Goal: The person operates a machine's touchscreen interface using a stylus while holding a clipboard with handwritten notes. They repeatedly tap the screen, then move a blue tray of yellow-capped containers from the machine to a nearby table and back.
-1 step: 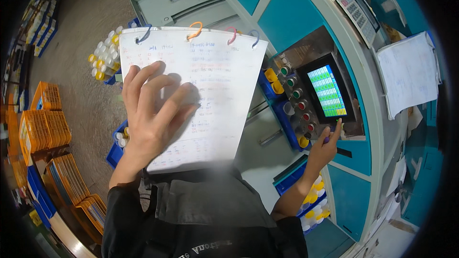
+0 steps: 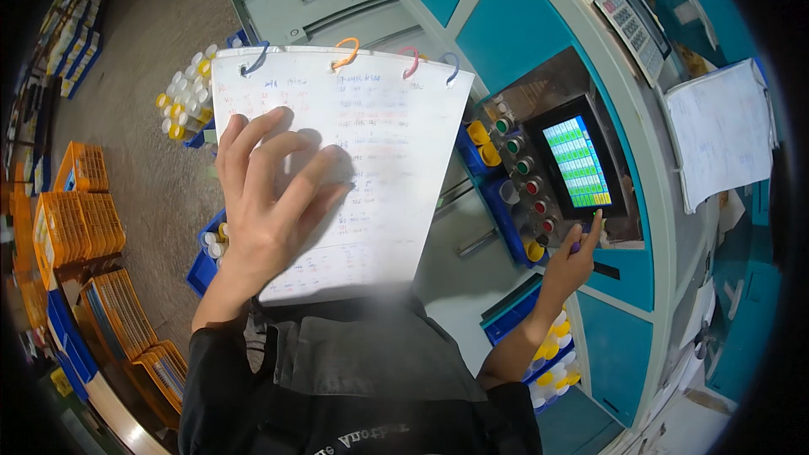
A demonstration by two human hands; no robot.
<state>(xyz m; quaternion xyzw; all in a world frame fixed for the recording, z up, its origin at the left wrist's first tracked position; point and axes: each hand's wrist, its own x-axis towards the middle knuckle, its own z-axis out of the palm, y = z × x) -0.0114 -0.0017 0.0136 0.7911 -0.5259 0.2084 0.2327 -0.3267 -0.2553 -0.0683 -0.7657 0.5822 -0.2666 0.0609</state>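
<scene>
A stack of handwritten sheets (image 2: 392,202), bound along the top by coloured rings (image 2: 346,54), lies in front of my body. My left hand (image 2: 270,194) rests on its left half, fingers spread and slightly bent, covering some of the writing. On the right, my right hand (image 2: 573,261) points its index finger at the lower edge of a touchscreen (image 2: 577,160) with green and yellow cells. Its other fingers are curled round a purple pen (image 2: 575,246), mostly hidden. Whether the fingertip touches the screen's frame, I cannot tell.
Green and red push buttons (image 2: 524,167) line the screen's left side on a teal machine (image 2: 514,25). A calculator (image 2: 632,29) and another paper pad (image 2: 720,131) are at the right. Orange crates (image 2: 80,227) stand at the left; blue bins (image 2: 202,265) hold white and yellow pieces.
</scene>
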